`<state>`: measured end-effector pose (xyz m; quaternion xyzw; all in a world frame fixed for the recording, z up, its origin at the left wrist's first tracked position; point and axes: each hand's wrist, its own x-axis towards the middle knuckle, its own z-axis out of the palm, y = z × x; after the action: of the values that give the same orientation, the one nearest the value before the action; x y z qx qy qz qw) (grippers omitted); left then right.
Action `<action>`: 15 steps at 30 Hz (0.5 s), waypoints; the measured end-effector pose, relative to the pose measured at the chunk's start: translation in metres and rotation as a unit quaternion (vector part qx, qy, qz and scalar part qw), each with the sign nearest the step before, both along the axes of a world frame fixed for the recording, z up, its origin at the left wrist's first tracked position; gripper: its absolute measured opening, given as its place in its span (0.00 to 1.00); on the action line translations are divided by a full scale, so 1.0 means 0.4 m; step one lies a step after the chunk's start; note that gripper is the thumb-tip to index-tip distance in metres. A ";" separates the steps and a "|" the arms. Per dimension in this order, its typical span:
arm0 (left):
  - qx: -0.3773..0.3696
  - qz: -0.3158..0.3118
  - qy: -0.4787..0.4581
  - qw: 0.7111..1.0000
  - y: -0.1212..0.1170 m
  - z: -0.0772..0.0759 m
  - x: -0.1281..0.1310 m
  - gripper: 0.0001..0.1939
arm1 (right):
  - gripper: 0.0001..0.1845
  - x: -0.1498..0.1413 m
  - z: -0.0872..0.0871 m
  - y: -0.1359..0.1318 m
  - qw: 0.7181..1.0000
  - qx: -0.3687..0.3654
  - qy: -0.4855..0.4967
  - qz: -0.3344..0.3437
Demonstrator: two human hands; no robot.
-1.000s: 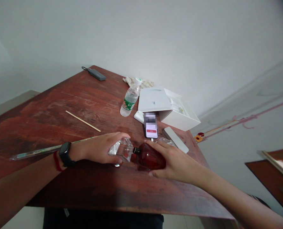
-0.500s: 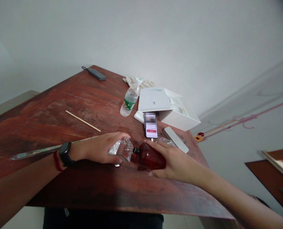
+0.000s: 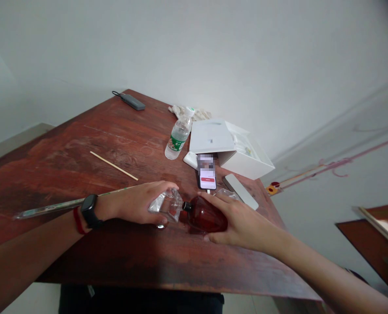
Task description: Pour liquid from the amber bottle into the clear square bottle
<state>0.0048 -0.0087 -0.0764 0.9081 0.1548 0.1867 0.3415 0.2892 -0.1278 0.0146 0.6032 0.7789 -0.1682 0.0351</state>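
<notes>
My left hand (image 3: 141, 203) is wrapped round a clear faceted bottle (image 3: 170, 206), its mouth pointing right. A dark red bottle (image 3: 207, 214) lies with its black neck (image 3: 187, 206) against the clear bottle's mouth, the two meeting end to end. My right hand (image 3: 231, 216) grips the red bottle from its wide end, thumb on the near side and fingers over the far side. Whether liquid passes between them I cannot tell. Behind my left forearm a long thin item in a clear sleeve (image 3: 49, 208) is partly covered.
Beyond my hands are a phone (image 3: 207, 172) on a cable, a white box (image 3: 210, 137) and a water bottle (image 3: 178, 135). A thin wooden stick (image 3: 113, 165) lies at left, a grey device (image 3: 131, 101) farther back. A flat pale piece (image 3: 242, 192) sits near the table's right edge.
</notes>
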 end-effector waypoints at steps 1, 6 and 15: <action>0.000 -0.002 0.000 1.000 0.000 0.001 0.000 0.36 | 0.54 0.001 0.000 0.000 1.000 0.002 0.000 0.000; -0.008 -0.009 -0.001 1.000 -0.001 0.011 0.002 0.34 | 0.54 0.005 -0.003 -0.002 1.000 0.008 0.006 0.006; -0.007 -0.007 0.004 1.000 -0.004 0.016 0.002 0.34 | 0.54 0.003 -0.001 -0.002 1.000 0.017 0.011 0.011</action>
<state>0.0057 -0.0102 -0.0701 0.9075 0.1514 0.1792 0.3484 0.2906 -0.1285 0.0142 0.5936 0.7883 -0.1610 0.0180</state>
